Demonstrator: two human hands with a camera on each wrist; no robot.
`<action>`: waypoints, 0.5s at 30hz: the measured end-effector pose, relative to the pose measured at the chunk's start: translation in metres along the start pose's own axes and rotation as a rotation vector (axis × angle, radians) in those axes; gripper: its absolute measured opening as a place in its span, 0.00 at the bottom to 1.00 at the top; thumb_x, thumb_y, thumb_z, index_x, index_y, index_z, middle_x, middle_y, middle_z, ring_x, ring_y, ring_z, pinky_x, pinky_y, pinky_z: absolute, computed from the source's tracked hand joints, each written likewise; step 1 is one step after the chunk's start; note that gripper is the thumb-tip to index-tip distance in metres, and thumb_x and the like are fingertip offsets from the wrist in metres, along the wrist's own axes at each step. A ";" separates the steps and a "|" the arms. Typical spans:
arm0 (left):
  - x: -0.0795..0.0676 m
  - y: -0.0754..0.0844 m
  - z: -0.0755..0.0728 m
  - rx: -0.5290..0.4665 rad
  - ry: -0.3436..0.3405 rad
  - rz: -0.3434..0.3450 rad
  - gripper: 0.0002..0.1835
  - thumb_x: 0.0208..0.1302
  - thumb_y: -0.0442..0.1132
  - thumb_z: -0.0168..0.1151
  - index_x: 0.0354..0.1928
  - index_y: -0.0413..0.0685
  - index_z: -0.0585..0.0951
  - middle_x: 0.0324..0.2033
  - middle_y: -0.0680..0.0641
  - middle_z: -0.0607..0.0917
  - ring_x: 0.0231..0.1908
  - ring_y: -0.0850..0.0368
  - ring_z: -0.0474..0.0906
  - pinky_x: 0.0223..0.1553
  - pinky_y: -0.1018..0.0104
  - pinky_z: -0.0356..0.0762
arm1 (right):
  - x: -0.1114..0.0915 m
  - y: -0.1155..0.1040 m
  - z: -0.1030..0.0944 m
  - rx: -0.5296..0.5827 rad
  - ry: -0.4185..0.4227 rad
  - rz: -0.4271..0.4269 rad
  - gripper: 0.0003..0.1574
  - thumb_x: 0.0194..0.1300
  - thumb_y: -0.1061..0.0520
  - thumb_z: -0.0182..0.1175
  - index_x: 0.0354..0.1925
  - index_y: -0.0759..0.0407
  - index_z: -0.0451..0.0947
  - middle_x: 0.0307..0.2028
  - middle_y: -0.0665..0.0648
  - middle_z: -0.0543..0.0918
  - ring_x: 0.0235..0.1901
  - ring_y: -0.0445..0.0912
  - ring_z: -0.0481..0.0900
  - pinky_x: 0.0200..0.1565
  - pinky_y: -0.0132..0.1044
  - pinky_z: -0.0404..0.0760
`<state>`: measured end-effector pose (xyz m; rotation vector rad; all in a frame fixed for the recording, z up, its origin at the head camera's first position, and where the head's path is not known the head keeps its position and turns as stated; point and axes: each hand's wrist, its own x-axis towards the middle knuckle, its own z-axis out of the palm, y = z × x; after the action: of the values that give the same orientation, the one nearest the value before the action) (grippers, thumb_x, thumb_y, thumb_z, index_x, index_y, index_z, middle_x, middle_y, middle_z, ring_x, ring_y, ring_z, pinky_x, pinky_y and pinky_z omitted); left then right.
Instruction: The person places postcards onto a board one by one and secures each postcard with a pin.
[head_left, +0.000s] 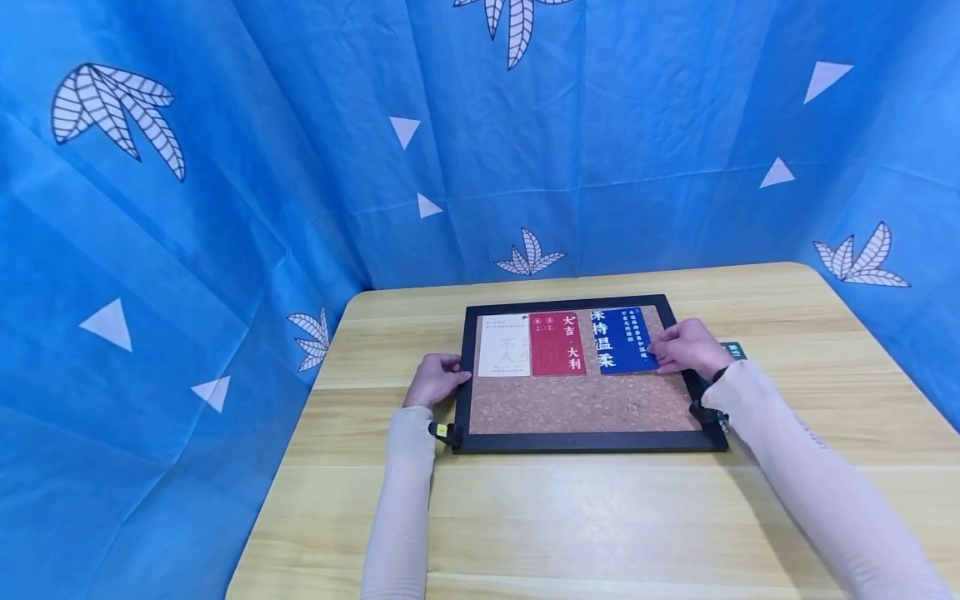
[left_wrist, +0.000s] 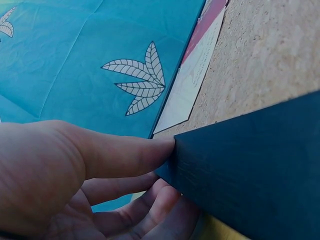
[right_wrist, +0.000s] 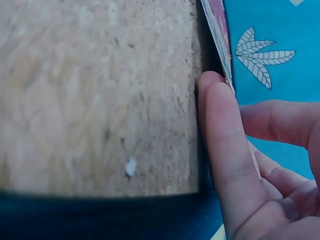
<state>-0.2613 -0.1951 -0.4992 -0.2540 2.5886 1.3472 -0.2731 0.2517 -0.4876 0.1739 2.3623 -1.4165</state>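
A corkboard (head_left: 585, 408) in a black frame lies on the table. My left hand (head_left: 435, 380) pinches the frame's left side, the thumb (left_wrist: 145, 152) on top and the other fingers curled beneath, as the left wrist view shows. Over the board's upper right, my right hand (head_left: 690, 346) pinches a blue card (head_left: 624, 340) with white characters by its right edge. The right wrist view shows that card's edge (right_wrist: 224, 57) at the fingertips, slanting up from the cork. A white card (head_left: 504, 354) and a red card (head_left: 555, 346) sit side by side at the board's upper left.
Partly hidden behind the right wrist, a small green card (head_left: 734, 350) lies on the wooden table (head_left: 600, 517) right of the board. A blue curtain (head_left: 465, 150) with leaf and triangle prints hangs behind and along the left side of the table.
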 end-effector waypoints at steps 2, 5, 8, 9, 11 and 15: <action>0.000 0.000 0.000 0.001 -0.002 0.001 0.26 0.67 0.38 0.69 0.66 0.40 0.80 0.54 0.40 0.85 0.54 0.49 0.81 0.61 0.52 0.80 | 0.001 -0.001 0.002 -0.018 -0.001 -0.004 0.33 0.74 0.62 0.59 0.67 0.83 0.66 0.40 0.66 0.88 0.30 0.41 0.87 0.38 0.36 0.89; -0.001 0.000 -0.001 0.002 -0.003 -0.002 0.26 0.67 0.38 0.69 0.66 0.40 0.80 0.54 0.40 0.85 0.54 0.48 0.81 0.61 0.52 0.80 | 0.002 -0.002 0.003 -0.063 -0.003 -0.020 0.31 0.74 0.61 0.59 0.65 0.83 0.68 0.38 0.64 0.89 0.30 0.41 0.87 0.37 0.36 0.89; -0.001 0.000 -0.001 0.002 -0.007 -0.008 0.26 0.67 0.38 0.69 0.66 0.40 0.79 0.54 0.41 0.85 0.54 0.49 0.81 0.61 0.53 0.80 | 0.002 -0.004 0.005 -0.113 0.004 -0.034 0.29 0.73 0.59 0.59 0.62 0.81 0.73 0.33 0.59 0.89 0.28 0.41 0.86 0.35 0.35 0.88; -0.001 0.000 -0.001 0.003 -0.007 -0.008 0.26 0.68 0.38 0.69 0.66 0.40 0.79 0.54 0.41 0.85 0.54 0.49 0.81 0.61 0.53 0.80 | 0.002 -0.005 0.005 -0.123 0.002 -0.039 0.28 0.73 0.59 0.59 0.61 0.80 0.73 0.32 0.58 0.89 0.28 0.41 0.86 0.34 0.35 0.88; 0.000 0.000 -0.001 0.007 -0.007 -0.008 0.26 0.68 0.38 0.69 0.67 0.40 0.79 0.54 0.41 0.85 0.54 0.49 0.81 0.61 0.53 0.80 | 0.002 -0.006 0.006 -0.143 0.004 -0.042 0.27 0.73 0.59 0.60 0.60 0.79 0.75 0.31 0.57 0.89 0.28 0.41 0.86 0.34 0.34 0.88; 0.001 0.000 0.000 0.013 -0.003 -0.007 0.26 0.67 0.38 0.69 0.66 0.40 0.79 0.54 0.40 0.85 0.54 0.48 0.80 0.61 0.53 0.80 | 0.001 -0.006 0.007 -0.174 0.008 -0.037 0.25 0.73 0.58 0.59 0.59 0.78 0.76 0.31 0.58 0.88 0.28 0.41 0.86 0.33 0.34 0.87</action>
<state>-0.2619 -0.1950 -0.4996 -0.2586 2.5908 1.3277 -0.2745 0.2428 -0.4859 0.0888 2.4921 -1.2195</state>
